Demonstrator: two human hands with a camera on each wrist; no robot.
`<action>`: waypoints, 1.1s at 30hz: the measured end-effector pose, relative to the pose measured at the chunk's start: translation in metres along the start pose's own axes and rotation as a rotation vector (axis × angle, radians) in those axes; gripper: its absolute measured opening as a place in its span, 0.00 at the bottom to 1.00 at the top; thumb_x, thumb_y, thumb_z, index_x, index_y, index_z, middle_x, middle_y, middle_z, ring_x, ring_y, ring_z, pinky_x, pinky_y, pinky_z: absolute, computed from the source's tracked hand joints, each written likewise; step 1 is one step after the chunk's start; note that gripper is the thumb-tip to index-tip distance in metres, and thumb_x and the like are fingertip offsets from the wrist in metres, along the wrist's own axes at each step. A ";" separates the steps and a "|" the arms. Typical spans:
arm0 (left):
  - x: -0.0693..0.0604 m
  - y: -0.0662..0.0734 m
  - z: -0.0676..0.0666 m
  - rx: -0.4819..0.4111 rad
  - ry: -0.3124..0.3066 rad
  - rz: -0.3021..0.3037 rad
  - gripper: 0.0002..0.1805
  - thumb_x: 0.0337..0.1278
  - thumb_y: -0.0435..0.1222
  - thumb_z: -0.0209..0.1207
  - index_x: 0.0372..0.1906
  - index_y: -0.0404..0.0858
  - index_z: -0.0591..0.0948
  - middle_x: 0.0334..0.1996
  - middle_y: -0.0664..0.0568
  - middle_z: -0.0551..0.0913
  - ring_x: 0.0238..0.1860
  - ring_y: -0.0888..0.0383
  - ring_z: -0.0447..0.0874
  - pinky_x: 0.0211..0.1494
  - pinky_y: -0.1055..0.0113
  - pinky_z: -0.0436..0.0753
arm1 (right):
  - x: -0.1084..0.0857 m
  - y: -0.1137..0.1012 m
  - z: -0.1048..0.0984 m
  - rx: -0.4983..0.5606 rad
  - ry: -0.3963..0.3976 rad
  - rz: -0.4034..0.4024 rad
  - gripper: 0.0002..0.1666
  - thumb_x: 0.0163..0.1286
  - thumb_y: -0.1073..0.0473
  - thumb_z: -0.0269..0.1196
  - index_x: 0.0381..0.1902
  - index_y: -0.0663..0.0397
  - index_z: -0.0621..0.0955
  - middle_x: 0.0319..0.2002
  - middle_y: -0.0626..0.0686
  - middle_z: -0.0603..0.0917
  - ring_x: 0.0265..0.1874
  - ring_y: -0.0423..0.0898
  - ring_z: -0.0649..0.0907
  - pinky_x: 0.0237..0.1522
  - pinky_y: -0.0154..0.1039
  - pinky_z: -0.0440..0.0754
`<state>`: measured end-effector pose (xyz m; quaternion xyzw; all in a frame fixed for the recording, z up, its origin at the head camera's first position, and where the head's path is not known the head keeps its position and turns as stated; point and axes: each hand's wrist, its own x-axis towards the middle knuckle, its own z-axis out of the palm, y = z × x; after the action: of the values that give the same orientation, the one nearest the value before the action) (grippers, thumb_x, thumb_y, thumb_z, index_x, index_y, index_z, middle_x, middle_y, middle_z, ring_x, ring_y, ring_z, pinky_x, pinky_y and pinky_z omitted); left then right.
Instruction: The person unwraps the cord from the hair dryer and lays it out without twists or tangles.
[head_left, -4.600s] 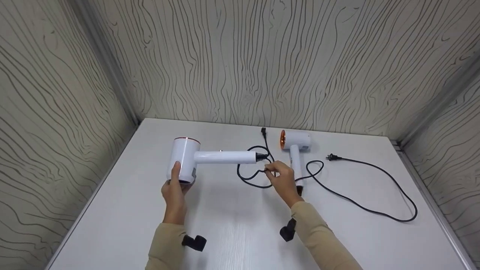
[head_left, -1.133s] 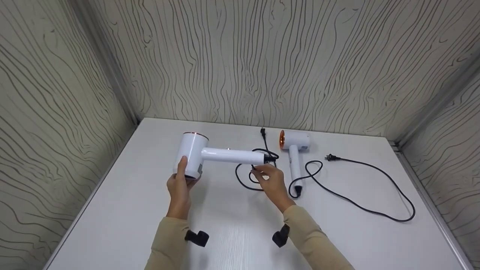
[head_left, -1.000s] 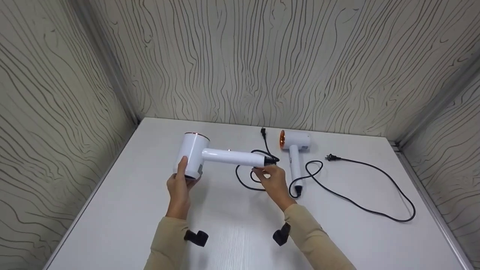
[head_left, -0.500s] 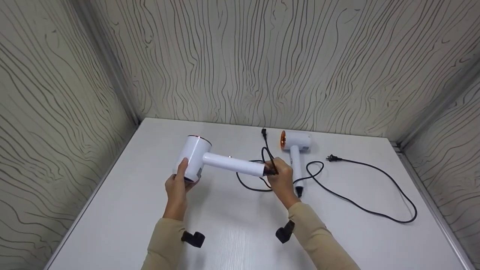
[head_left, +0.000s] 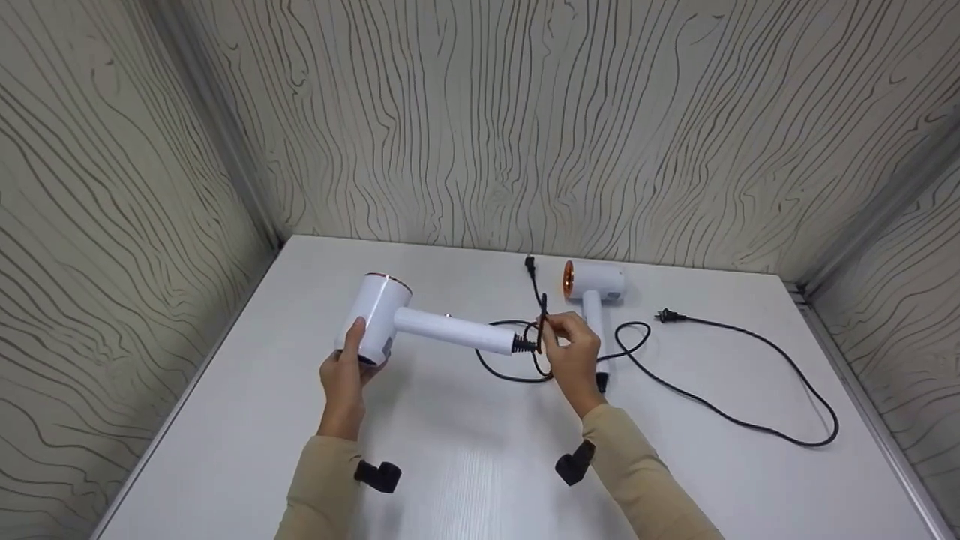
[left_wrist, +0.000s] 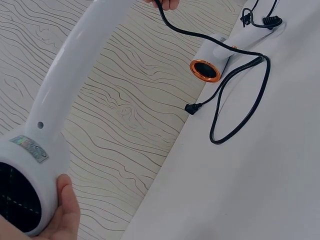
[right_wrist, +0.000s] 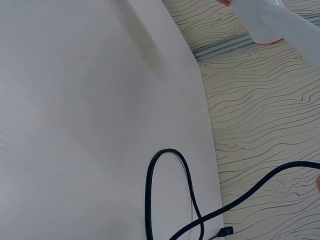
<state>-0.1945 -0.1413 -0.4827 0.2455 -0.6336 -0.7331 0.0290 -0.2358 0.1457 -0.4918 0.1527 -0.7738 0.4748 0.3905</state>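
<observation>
In the head view a white hair dryer (head_left: 454,331) is held above the table, its handle pointing right and slightly down. My left hand (head_left: 343,390) grips it around the barrel, thumb on the near side. Close to the handle's end, my right hand (head_left: 576,360) pinches the dryer's black cord (head_left: 542,326) between thumb and fingers. The rest of that cord lies looped on the table, ending in a plug (head_left: 530,264). The left wrist view shows the dryer's handle (left_wrist: 75,70) and the cord (left_wrist: 200,35) running down from my right hand (left_wrist: 167,4).
A second white hair dryer (head_left: 604,282) with an orange nozzle rim lies behind my right hand. Its black cord (head_left: 720,411) curves across the right side of the white table (head_left: 465,465) to a plug (head_left: 670,316). Patterned panels (head_left: 480,127) enclose the table's back and sides.
Over these seconds the held dryer's handle has tipped downward. My right hand has passed the cord around the handle's end: below it, then behind, now to its right. The second dryer stays put.
</observation>
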 end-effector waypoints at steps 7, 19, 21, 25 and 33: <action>0.003 0.000 -0.006 -0.008 0.000 -0.007 0.50 0.57 0.68 0.47 0.72 0.35 0.57 0.66 0.40 0.66 0.62 0.49 0.72 0.68 0.58 0.77 | 0.005 -0.002 -0.004 -0.014 0.062 0.016 0.03 0.58 0.77 0.64 0.27 0.69 0.81 0.27 0.62 0.82 0.29 0.50 0.84 0.37 0.17 0.80; 0.015 -0.008 -0.012 -0.057 0.042 -0.051 0.52 0.56 0.68 0.49 0.72 0.33 0.55 0.67 0.40 0.65 0.62 0.49 0.73 0.67 0.60 0.78 | 0.006 0.000 -0.015 -0.017 0.125 0.192 0.03 0.64 0.73 0.60 0.34 0.68 0.81 0.34 0.55 0.82 0.38 0.49 0.85 0.43 0.17 0.80; 0.016 -0.008 -0.013 -0.072 0.041 -0.054 0.53 0.56 0.68 0.49 0.72 0.33 0.55 0.68 0.40 0.64 0.63 0.49 0.72 0.69 0.57 0.76 | 0.007 0.001 -0.016 -0.014 0.133 0.200 0.03 0.65 0.73 0.60 0.35 0.68 0.81 0.34 0.59 0.82 0.38 0.46 0.85 0.43 0.17 0.80; 0.019 -0.010 -0.015 -0.095 0.046 -0.059 0.54 0.54 0.69 0.50 0.72 0.33 0.55 0.68 0.40 0.63 0.63 0.49 0.72 0.70 0.56 0.75 | 0.007 0.004 -0.019 0.010 0.155 0.223 0.04 0.66 0.72 0.59 0.36 0.71 0.80 0.35 0.63 0.82 0.36 0.36 0.84 0.41 0.16 0.79; 0.022 -0.015 -0.019 -0.094 0.041 -0.071 0.56 0.53 0.70 0.49 0.74 0.33 0.53 0.69 0.39 0.62 0.65 0.48 0.70 0.70 0.57 0.74 | 0.010 0.012 -0.027 -0.008 0.213 0.285 0.06 0.67 0.68 0.60 0.36 0.69 0.81 0.34 0.58 0.82 0.37 0.45 0.85 0.40 0.17 0.79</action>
<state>-0.2021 -0.1639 -0.5056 0.2810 -0.5885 -0.7576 0.0276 -0.2369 0.1765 -0.4851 -0.0111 -0.7438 0.5357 0.3996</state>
